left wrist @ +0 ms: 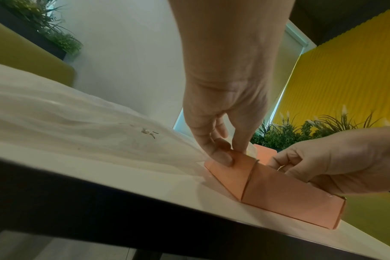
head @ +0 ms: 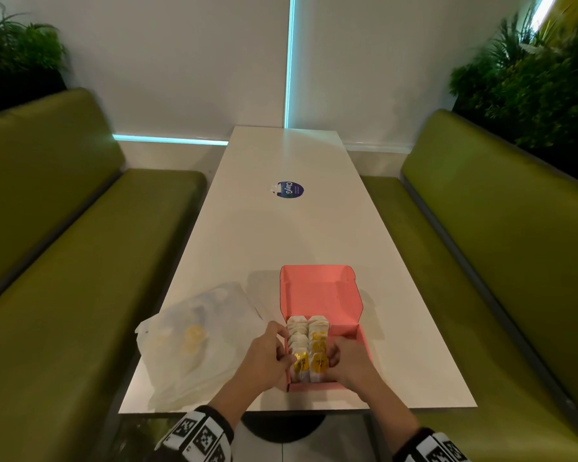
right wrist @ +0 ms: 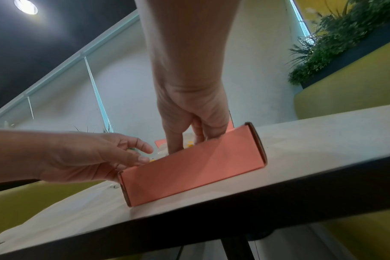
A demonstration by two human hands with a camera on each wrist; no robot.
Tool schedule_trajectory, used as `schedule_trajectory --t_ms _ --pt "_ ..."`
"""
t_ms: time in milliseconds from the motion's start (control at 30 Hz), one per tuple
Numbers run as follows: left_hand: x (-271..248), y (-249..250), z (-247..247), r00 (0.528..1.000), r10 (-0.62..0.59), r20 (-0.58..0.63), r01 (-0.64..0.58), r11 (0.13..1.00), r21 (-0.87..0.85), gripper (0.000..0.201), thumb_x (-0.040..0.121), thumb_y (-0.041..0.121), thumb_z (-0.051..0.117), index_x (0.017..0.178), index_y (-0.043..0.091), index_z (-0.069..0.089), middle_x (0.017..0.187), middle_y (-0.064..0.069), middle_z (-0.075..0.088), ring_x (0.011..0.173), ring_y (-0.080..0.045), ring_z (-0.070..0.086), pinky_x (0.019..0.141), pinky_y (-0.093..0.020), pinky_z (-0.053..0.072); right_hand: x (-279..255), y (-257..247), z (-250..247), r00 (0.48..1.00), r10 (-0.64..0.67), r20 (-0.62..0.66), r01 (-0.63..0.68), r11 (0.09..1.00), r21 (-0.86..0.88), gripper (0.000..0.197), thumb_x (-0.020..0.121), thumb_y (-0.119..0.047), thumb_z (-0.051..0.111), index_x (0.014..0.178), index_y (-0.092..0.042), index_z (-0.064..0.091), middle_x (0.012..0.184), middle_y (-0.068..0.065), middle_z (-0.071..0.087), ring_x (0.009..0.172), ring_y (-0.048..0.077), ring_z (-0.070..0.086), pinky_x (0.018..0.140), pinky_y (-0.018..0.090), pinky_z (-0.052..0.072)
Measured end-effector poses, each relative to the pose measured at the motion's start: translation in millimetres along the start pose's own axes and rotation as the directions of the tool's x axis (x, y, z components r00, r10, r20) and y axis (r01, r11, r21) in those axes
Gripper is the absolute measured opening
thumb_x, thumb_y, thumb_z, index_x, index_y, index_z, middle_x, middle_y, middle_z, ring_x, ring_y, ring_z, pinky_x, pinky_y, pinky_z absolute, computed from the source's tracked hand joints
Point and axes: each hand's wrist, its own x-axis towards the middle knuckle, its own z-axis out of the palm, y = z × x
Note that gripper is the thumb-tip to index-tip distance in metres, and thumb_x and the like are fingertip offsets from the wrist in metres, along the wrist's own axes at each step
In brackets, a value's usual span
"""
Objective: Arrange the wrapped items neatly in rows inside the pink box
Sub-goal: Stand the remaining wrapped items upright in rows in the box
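Note:
The pink box stands open near the table's front edge, lid up at the back. Two rows of white wrapped items with yellow labels fill its left part; its right part shows bare pink floor. My left hand pinches the box's left wall, fingers outside and thumb inside on the left row. My right hand reaches inside the box, fingers and thumb curled round the front packets of the right row. In the right wrist view its fingers go down behind the front wall, hiding their tips.
A crumpled clear plastic bag holding more yellow-labelled items lies left of the box, close to my left hand. The long white table carries a round blue sticker further back. Green benches flank both sides.

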Motion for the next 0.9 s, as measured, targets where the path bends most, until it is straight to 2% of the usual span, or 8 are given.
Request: schedule_trajectory --t_ms 167,300,400,500,600,733,867,900 --pt "0 0 1 1.000 -0.006 -0.007 0.006 1.000 -0.009 0.030 0.087 0.012 0.064 0.099 0.026 0.039 0.067 0.005 0.052 0.061 -0.004 0.050 0.054 -0.008 0.039 0 -1 5 0.999 -0.008 -0.041 0.006 0.999 -0.047 0.037 0.069 -0.016 0.076 0.088 -0.016 0.044 0.073 -0.005 0.048 0.064 0.006 0.044 0.057 0.017 0.038" --pt "1 -1 1 1.000 -0.016 0.001 0.016 1.000 -0.012 0.029 0.087 0.013 0.064 0.099 0.025 0.041 0.067 0.005 0.052 0.061 -0.004 0.049 0.056 -0.010 0.040 -1 -4 8 0.996 -0.024 -0.085 0.020 0.998 -0.052 0.033 0.074 -0.012 0.069 0.078 -0.020 0.038 0.067 -0.006 0.045 0.057 0.002 0.042 0.046 0.011 0.031" --pt "0 -1 0 1.000 -0.017 0.003 0.017 1.000 -0.015 0.029 0.087 0.014 0.064 0.098 0.026 0.041 0.069 0.005 0.053 0.063 -0.005 0.051 0.058 -0.010 0.041 -1 -4 7 0.997 -0.002 -0.083 -0.002 0.999 -0.051 0.032 0.074 -0.013 0.069 0.091 -0.015 0.041 0.069 -0.007 0.046 0.060 0.002 0.044 0.048 0.011 0.032" --pt "-5 -1 -5 0.999 0.002 -0.047 -0.002 1.000 0.010 0.021 0.088 0.020 0.063 0.096 0.026 0.044 0.072 0.009 0.052 0.065 -0.005 0.051 0.057 -0.009 0.038 -2 -5 4 0.995 0.008 -0.100 -0.012 0.999 -0.044 0.035 0.074 -0.017 0.069 0.098 -0.014 0.044 0.076 -0.005 0.048 0.069 0.009 0.048 0.056 0.017 0.037" --pt "-13 -12 -19 0.987 0.073 -0.140 -0.052 0.988 0.146 0.016 0.085 0.024 0.066 0.093 0.026 0.052 0.080 0.013 0.048 0.075 -0.006 0.049 0.061 -0.008 0.035 -8 -7 -6 0.989 -0.036 -0.142 0.021 0.994 -0.106 0.027 0.080 -0.025 0.065 0.098 -0.017 0.046 0.086 -0.002 0.054 0.078 0.012 0.050 0.062 0.019 0.037" --pt "-35 -35 -45 0.978 0.148 -0.148 -0.077 0.913 0.400 0.015 0.077 0.026 0.073 0.090 0.028 0.065 0.098 0.014 0.044 0.097 -0.008 0.043 0.080 -0.016 0.032 -10 -5 -13 0.985 -0.125 -0.118 0.092 0.964 -0.248 0.006 0.087 -0.020 0.054 0.087 -0.015 0.057 0.091 0.001 0.063 0.084 0.016 0.057 0.074 0.025 0.046" --pt "-58 -60 -64 0.989 0.095 -0.117 -0.018 0.846 0.532 0.033 0.054 0.021 0.088 0.070 0.036 0.064 0.101 0.010 0.052 0.093 -0.013 0.051 0.075 -0.027 0.036 -2 -5 -9 0.992 -0.121 -0.026 0.106 0.939 -0.327 0.023 0.088 -0.013 0.047 0.096 -0.008 0.067 0.102 0.007 0.067 0.089 0.020 0.059 0.070 0.021 0.039" --pt "-61 -65 -67 0.991 0.086 -0.107 -0.015 0.843 0.537 0.033 0.054 0.020 0.088 0.068 0.037 0.064 0.102 0.010 0.054 0.095 -0.015 0.053 0.074 -0.028 0.039 1 -5 -8 0.992 -0.125 -0.025 0.110 0.939 -0.325 0.026 0.088 -0.013 0.046 0.099 -0.006 0.068 0.106 0.009 0.067 0.093 0.022 0.061 0.072 0.022 0.040"
